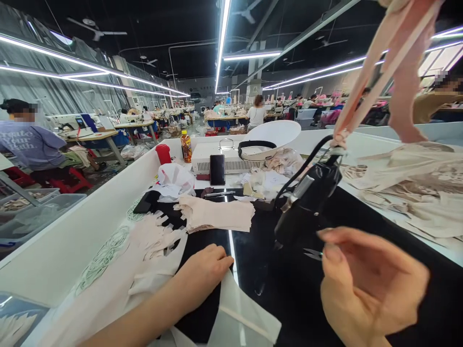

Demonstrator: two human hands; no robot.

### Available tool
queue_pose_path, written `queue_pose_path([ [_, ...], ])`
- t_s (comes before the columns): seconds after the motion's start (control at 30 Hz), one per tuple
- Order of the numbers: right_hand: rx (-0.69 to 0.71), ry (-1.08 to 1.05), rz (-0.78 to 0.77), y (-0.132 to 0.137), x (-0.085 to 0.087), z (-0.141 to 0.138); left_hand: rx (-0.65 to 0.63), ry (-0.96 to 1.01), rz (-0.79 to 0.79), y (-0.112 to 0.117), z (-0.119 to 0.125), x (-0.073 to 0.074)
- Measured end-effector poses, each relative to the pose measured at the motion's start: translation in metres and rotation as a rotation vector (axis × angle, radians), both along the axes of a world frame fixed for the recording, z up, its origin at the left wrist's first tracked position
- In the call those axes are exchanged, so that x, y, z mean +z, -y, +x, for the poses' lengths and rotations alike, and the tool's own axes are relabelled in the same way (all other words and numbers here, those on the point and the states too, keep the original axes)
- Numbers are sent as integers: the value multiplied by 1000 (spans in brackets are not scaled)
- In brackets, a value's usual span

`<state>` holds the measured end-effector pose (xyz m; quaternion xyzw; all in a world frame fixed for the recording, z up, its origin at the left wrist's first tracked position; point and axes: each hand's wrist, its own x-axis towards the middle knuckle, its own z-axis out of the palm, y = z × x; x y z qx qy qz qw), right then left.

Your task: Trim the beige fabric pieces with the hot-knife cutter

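My left hand (pixel 207 268) lies low on the black tabletop (pixel 289 289). Its fingers are curled down onto the edge of a pale pink fabric piece (pixel 152 274) that spreads to the left. My right hand (pixel 369 284) is raised at the lower right, palm turned inward, with its fingers loosely apart and nothing in them. Small metal snips (pixel 313 254) lie just beyond its thumb tip. A black hand tool (pixel 307 205) with a cable hangs above the table from pink straps (pixel 376 67), just past my right fingertips.
A stack of folded pink pieces (pixel 217 214) lies mid-table, with cut cream pieces (pixel 415 188) piled at the right. A white machine box (pixel 224 161), a phone (pixel 217 169), a red cup (pixel 163 153) and a bottle (pixel 186 146) stand at the back. White walls (pixel 72 241) border the table. Other workers sit beyond it.
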<state>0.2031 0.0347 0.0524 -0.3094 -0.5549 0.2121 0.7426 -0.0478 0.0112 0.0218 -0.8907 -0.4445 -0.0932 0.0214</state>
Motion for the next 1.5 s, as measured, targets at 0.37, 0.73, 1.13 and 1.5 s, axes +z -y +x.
queue_pose_path([
  [0.37,977,226,-613,5,-23,-55,-368,102,321,32,24,50],
  [0.73,1306,231,-729,-1,-35,-60,113,847,215,49,-25,32],
  [1.13,1481,249,-824,10,-34,-110,49,1080,141,50,-32,24],
  [1.5,1160,269,-821,8,-18,-101,498,1945,-518,35,-31,-10],
])
